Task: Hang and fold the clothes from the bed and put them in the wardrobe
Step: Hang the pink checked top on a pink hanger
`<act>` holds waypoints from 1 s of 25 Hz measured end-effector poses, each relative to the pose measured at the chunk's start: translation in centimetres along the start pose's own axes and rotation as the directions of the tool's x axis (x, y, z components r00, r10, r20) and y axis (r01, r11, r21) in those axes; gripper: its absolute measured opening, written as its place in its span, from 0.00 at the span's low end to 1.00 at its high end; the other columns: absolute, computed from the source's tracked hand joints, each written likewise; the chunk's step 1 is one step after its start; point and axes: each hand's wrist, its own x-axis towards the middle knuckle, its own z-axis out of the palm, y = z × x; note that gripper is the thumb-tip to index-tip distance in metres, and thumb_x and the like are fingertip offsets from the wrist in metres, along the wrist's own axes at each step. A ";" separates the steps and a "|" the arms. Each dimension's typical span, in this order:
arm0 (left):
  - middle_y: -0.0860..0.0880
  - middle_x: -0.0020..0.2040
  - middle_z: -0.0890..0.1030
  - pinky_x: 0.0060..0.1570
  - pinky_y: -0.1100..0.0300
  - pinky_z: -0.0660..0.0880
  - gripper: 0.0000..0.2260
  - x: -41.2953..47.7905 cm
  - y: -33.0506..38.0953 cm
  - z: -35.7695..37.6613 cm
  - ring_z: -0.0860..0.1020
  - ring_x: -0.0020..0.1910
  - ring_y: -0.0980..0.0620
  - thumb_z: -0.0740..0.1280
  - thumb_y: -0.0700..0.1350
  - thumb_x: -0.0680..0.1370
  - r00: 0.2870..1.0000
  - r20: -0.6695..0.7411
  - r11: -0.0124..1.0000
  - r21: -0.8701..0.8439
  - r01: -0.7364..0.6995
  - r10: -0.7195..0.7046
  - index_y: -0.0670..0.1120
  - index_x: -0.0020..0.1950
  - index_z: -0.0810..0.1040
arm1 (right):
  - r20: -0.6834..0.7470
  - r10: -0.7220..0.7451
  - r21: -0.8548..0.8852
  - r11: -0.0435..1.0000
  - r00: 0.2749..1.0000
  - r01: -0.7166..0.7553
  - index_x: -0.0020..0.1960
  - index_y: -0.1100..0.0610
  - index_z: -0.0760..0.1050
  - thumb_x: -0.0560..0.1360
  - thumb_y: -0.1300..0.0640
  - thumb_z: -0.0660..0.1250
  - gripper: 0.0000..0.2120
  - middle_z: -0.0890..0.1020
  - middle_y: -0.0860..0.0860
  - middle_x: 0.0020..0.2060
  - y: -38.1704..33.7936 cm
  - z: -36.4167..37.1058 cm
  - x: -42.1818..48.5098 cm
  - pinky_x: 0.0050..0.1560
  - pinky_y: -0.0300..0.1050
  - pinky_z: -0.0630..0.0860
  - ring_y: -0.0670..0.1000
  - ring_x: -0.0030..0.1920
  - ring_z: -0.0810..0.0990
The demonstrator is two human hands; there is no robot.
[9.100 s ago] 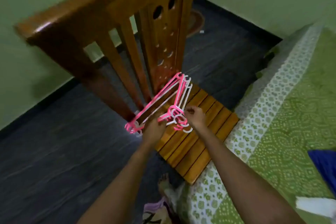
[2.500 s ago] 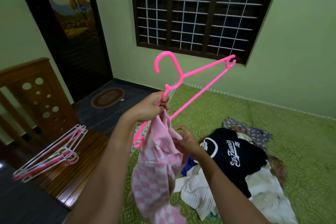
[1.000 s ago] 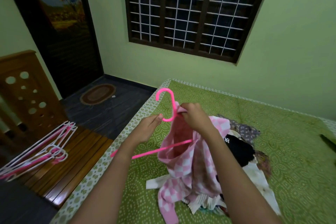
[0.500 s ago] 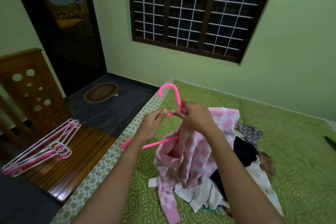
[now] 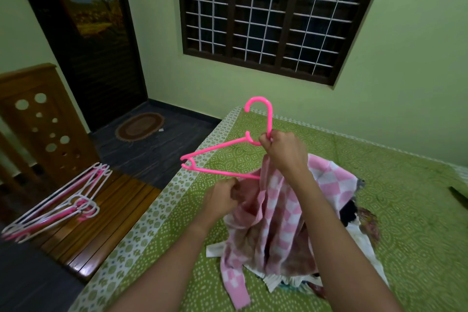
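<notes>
- Pink checked garment: half on pink hanger, draped above bed.
- Right hand: fingers curled round hanger neck.
- Left hand: fingers pinching garment edge.

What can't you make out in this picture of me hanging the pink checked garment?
All in the head view:
1. Far arm of the pink hanger: hidden inside the pink checked garment and behind the right hand.
2. Fingertips of the left hand: buried in fabric folds.
3. Clothes pile: mostly covered by the garment, so the count is unclear.
4. Dark object: cut off by the right edge.
5. Wardrobe: out of frame.
</notes>
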 end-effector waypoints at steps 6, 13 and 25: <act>0.39 0.49 0.77 0.45 0.57 0.68 0.14 0.5 -2.1 1.4 0.77 0.50 0.40 0.71 0.37 0.69 0.952 -0.001 0.936 -0.182 0.300 -0.305 0.38 0.52 0.75 | -0.009 0.023 0.022 0.999 1.000 -0.023 0.47 0.62 0.78 0.80 0.50 0.54 0.19 0.79 0.58 0.36 0.8 -0.8 -0.3 0.33 0.44 0.64 0.56 0.34 0.72; 0.46 0.19 0.75 0.17 0.65 0.72 0.10 1.5 -4.7 -0.9 0.71 0.15 0.57 0.63 0.28 0.74 0.661 0.289 0.177 -0.820 0.545 -0.693 0.38 0.35 0.72 | 0.068 -0.004 -0.070 0.997 0.998 0.009 0.49 0.61 0.78 0.79 0.50 0.56 0.18 0.80 0.59 0.41 2.9 -0.9 -0.6 0.37 0.44 0.65 0.58 0.39 0.75; 0.42 0.36 0.78 0.39 0.56 0.74 0.03 3.3 0.0 -5.7 0.78 0.37 0.45 0.66 0.35 0.74 0.900 -0.122 0.827 -0.461 0.321 -0.418 0.38 0.43 0.79 | 0.133 0.005 -0.189 0.982 0.991 0.021 0.53 0.58 0.79 0.80 0.49 0.55 0.17 0.82 0.58 0.43 5.0 3.4 -2.3 0.40 0.45 0.69 0.58 0.45 0.81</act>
